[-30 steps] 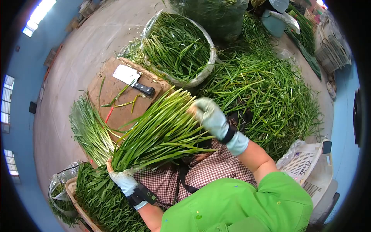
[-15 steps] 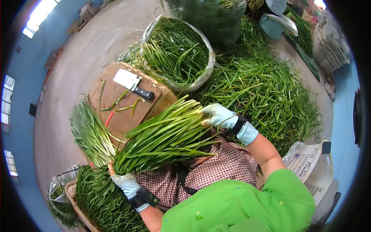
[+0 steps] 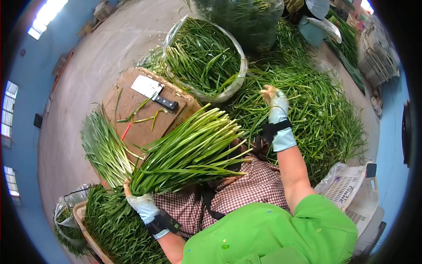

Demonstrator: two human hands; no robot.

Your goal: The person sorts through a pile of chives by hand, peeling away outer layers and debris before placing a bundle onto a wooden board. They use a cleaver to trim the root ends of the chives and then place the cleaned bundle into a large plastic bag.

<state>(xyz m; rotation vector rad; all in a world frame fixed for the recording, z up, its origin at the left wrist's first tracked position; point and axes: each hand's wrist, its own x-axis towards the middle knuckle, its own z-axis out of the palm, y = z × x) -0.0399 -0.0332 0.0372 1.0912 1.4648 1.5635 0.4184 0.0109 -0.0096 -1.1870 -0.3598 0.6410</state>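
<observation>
1. A bundle of green stalks (image 3: 189, 154) lies above a worker's checked cloth (image 3: 263, 176), at the near right side of a brown board (image 3: 127, 103).
2. Its long axis runs slantwise, the pale stem ends fanned toward the far right, the leafy ends gathered at the near left.
3. The gloved left hand (image 3: 141, 204) is closed around that leafy end.
4. The gloved right hand (image 3: 276, 101) is raised apart from the bundle, before a loose heap of greens (image 3: 321, 114); its fingers look curled, and whether they grip anything cannot be told.
5. On the board's scuffed surface, a cleaver (image 3: 147, 86) rests flat among stray stalks, its black handle toward the near right. A second bunch (image 3: 107, 152) lies at the left.
6. Beyond the board stands a plastic-lined basket (image 3: 242, 70) of greens; a crate (image 3: 81, 215) of leaves sits near left, pale crates (image 3: 345, 187) near right.
7. A bare grey floor (image 3: 88, 83) stretches to blue walls (image 3: 26, 114) with bright windows (image 3: 9, 105) at the left.
</observation>
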